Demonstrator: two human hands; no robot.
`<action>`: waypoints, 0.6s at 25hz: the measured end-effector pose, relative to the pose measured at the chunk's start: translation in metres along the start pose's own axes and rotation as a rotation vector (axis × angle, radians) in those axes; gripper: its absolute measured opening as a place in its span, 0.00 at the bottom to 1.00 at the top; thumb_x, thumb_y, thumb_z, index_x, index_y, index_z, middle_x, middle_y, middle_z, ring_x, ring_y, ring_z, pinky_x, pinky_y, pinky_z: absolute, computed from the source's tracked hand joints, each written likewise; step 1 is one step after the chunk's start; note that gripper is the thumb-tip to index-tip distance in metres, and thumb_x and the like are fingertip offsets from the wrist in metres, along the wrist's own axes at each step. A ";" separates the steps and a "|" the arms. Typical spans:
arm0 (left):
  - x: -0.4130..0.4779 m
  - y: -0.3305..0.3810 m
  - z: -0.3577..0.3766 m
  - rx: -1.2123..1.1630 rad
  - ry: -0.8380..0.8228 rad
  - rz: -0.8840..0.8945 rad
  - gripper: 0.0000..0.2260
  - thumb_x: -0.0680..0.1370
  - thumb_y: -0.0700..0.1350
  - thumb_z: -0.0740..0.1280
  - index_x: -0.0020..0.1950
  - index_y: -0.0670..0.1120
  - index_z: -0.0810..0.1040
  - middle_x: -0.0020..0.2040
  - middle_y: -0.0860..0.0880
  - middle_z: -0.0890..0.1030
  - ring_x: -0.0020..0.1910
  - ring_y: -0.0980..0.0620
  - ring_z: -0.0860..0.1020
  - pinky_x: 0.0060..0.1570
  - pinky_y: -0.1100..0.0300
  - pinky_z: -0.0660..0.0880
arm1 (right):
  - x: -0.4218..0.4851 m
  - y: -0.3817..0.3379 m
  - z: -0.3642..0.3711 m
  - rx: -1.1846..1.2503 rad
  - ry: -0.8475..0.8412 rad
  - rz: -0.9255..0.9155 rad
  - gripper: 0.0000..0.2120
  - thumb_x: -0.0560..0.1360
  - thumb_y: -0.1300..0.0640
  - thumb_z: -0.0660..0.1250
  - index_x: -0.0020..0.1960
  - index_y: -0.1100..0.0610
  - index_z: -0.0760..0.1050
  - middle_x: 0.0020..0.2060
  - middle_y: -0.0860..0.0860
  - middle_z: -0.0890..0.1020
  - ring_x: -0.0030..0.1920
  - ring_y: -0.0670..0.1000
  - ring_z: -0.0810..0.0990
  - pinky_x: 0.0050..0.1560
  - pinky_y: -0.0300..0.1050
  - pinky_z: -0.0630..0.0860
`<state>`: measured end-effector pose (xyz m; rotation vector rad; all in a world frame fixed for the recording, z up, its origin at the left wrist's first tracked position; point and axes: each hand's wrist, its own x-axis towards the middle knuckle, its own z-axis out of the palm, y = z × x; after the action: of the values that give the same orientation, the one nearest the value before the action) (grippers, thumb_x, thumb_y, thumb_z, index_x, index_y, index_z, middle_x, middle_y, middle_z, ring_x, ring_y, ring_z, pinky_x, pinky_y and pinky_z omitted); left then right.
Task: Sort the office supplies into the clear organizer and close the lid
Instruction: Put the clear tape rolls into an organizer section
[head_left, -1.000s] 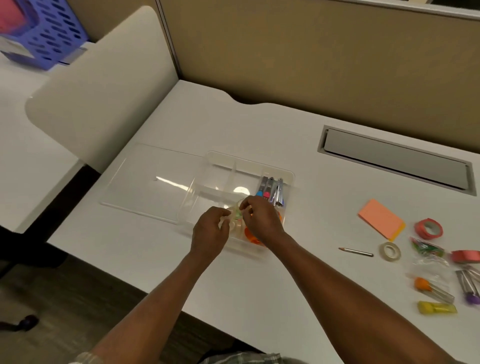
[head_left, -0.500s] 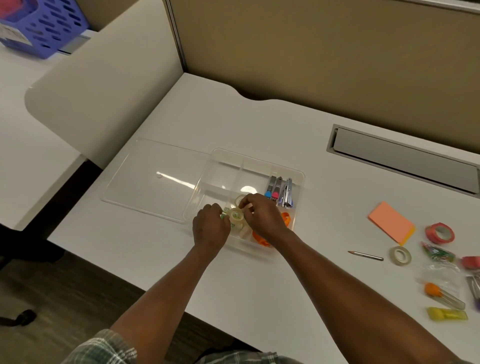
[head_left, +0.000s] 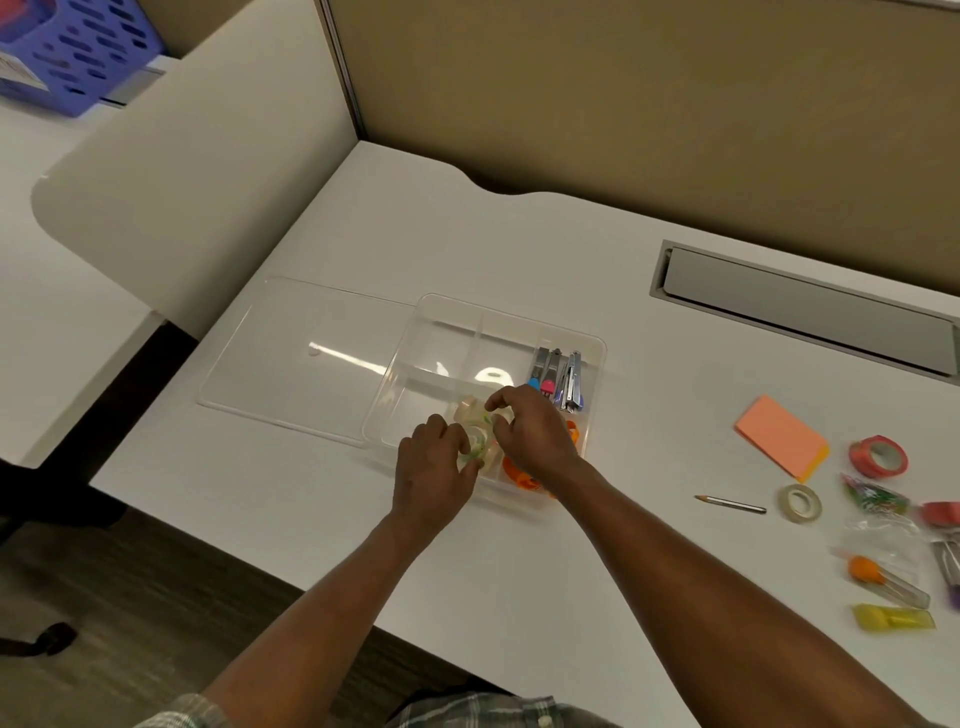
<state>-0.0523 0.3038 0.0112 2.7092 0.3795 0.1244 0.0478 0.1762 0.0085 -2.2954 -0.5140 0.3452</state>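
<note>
The clear organizer (head_left: 441, 322) sits open on the white desk, its flat lid (head_left: 301, 353) lying beside it on the left. Several staplers (head_left: 558, 376) fill its right rear compartment. An orange tape roll (head_left: 519, 478) lies in the front right one, partly hidden under my wrist. Both hands hover over the front middle compartment. My left hand (head_left: 431, 467) and my right hand (head_left: 530, 431) both pinch a clear tape roll with green print (head_left: 478, 441). Another pale roll (head_left: 467, 410) lies just behind it.
Loose supplies lie at the right: an orange sticky-note pad (head_left: 779, 436), a red tape roll (head_left: 878, 457), a clear tape roll (head_left: 800, 501), a pencil (head_left: 730, 504), a bag of clips (head_left: 878, 499), tubes with orange (head_left: 883, 579) and yellow (head_left: 891, 618) contents. A grey cable slot (head_left: 800, 306) lies behind.
The view shifted slightly. Both hands stay over the front middle compartment, still working the green-printed tape roll between their fingers.
</note>
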 end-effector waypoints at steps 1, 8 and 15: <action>0.000 0.000 0.001 0.009 -0.015 -0.009 0.13 0.71 0.50 0.76 0.48 0.44 0.80 0.45 0.46 0.77 0.43 0.47 0.75 0.42 0.55 0.70 | -0.001 0.001 0.000 0.002 0.000 0.004 0.09 0.76 0.59 0.68 0.56 0.51 0.79 0.54 0.48 0.81 0.49 0.46 0.77 0.51 0.40 0.73; 0.006 0.009 0.002 0.017 -0.030 -0.036 0.12 0.72 0.53 0.75 0.43 0.45 0.79 0.43 0.46 0.77 0.42 0.48 0.75 0.41 0.56 0.69 | -0.014 0.010 -0.012 0.009 0.025 0.007 0.09 0.77 0.57 0.67 0.56 0.51 0.79 0.54 0.47 0.81 0.53 0.46 0.79 0.54 0.42 0.75; 0.006 0.069 0.015 -0.060 0.030 0.169 0.10 0.71 0.49 0.73 0.48 0.45 0.80 0.45 0.45 0.78 0.42 0.46 0.77 0.40 0.55 0.70 | -0.042 0.041 -0.055 0.016 0.162 0.071 0.10 0.77 0.54 0.66 0.57 0.51 0.78 0.52 0.48 0.81 0.49 0.48 0.80 0.52 0.50 0.79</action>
<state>-0.0274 0.2391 0.0257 2.6794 0.1527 0.2204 0.0425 0.0968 0.0203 -2.3059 -0.3475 0.1944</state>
